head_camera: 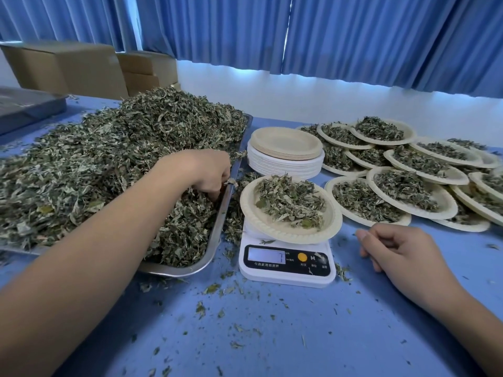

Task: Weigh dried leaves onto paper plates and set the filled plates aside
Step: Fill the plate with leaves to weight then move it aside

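Now grips dried leaves point(109, 159) in the tray point(217, 236) left of the scale point(288, 268) with curled left hand point(209, 172) fingers, rests loosely curled, empty right hand point(400, 251) right of it, filled paper plate point(283, 231) on top.

leaves point(109, 159) grey-green | plate point(272, 227) cream | scale point(285, 277) white | table point(272, 336) blue | curtain point(353, 31) blue pleated

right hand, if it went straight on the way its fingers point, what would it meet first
Likely the right side of the scale, since the right hand rests on the table; depth is unclear.
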Motion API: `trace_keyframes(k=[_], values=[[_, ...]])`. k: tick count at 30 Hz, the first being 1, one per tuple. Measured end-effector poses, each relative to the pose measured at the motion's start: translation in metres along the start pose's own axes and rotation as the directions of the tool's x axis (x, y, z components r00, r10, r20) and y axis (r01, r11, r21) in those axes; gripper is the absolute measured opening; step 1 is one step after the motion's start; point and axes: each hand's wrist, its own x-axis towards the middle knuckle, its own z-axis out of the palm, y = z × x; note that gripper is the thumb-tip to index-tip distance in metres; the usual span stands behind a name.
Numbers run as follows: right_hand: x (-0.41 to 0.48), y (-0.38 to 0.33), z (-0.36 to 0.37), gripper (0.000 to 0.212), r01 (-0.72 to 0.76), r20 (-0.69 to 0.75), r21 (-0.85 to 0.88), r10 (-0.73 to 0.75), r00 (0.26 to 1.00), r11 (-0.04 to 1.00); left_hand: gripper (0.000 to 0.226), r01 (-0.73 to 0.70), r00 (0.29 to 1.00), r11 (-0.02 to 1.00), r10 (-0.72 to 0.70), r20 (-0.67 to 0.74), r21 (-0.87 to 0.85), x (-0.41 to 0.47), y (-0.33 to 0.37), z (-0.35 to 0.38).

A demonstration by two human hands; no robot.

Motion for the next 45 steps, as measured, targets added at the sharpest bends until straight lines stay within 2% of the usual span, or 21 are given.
trace_keyframes(k=[4,7,8,10,11,13,16,21,23,25,30,32,36,40,45], values=[[0.001,0.000,0.000,0.037,-0.008,-0.003,0.015,0.008,1.000,1.000,0.008,0.000,0.996,0.998,-0.006,-0.094,-0.060,-0.005,0.001,-0.007],[0.002,-0.001,0.000,0.039,-0.013,-0.014,0.038,0.013,1.000,0.999,0.007,-0.047,0.962,0.966,-0.024,-0.271,-0.253,-0.006,0.003,-0.013],[0.002,-0.001,0.001,0.040,-0.015,-0.017,0.053,0.016,1.000,0.998,0.009,-0.082,0.960,0.942,-0.013,-0.280,-0.325,-0.006,0.007,-0.015],[0.003,-0.002,0.003,0.042,-0.035,-0.026,0.111,0.038,0.999,0.993,0.027,-0.119,0.982,0.902,0.045,-0.182,-0.416,-0.009,0.017,-0.015],[0.004,-0.003,0.004,0.044,-0.053,-0.027,0.155,0.057,0.998,0.986,0.036,-0.119,0.989,0.899,0.071,-0.127,-0.422,-0.011,0.023,-0.012],[0.006,-0.005,0.007,0.045,-0.081,-0.012,0.235,0.087,0.996,0.969,0.045,-0.125,0.990,0.914,0.091,-0.104,-0.387,-0.011,0.032,-0.005],[0.008,-0.010,0.011,0.041,-0.100,0.049,0.285,0.090,0.995,0.953,0.038,-0.095,0.990,0.927,0.052,-0.128,-0.363,-0.011,0.038,0.000],[0.004,-0.013,0.008,0.040,-0.134,0.124,0.400,0.091,0.988,0.907,0.026,-0.060,0.995,0.845,0.009,-0.097,-0.532,-0.012,0.047,0.004],[0.003,-0.013,0.005,0.041,-0.149,0.116,0.434,0.109,0.987,0.888,0.023,-0.063,0.995,0.789,0.002,-0.099,-0.612,-0.012,0.053,0.008],[0.003,-0.012,0.000,0.043,-0.150,0.079,0.458,0.127,0.989,0.876,0.022,-0.072,0.996,0.688,0.007,-0.093,-0.722,-0.009,0.058,0.013],[0.009,-0.009,-0.021,0.034,-0.171,-0.057,0.556,0.242,0.969,0.814,0.013,-0.033,0.996,0.307,0.092,-0.005,-0.951,-0.003,0.082,0.013],[0.010,-0.008,-0.029,0.031,-0.180,-0.097,0.601,0.295,0.951,0.779,0.011,-0.033,0.991,0.204,0.137,-0.005,-0.978,0.001,0.098,0.010],[0.017,0.002,-0.046,0.025,-0.165,-0.193,0.702,0.408,0.892,0.693,0.020,-0.067,0.988,0.122,0.150,-0.048,-0.990,0.014,0.141,0.002],[0.030,0.019,-0.070,0.021,-0.120,-0.267,0.777,0.496,0.826,0.618,0.013,-0.115,0.986,0.032,0.128,-0.110,-0.993,0.036,0.192,-0.011],[0.059,0.045,-0.103,0.012,-0.097,-0.314,0.803,0.555,0.770,0.589,0.009,-0.096,0.987,0.023,0.134,-0.092,-0.995,0.078,0.246,-0.035]])
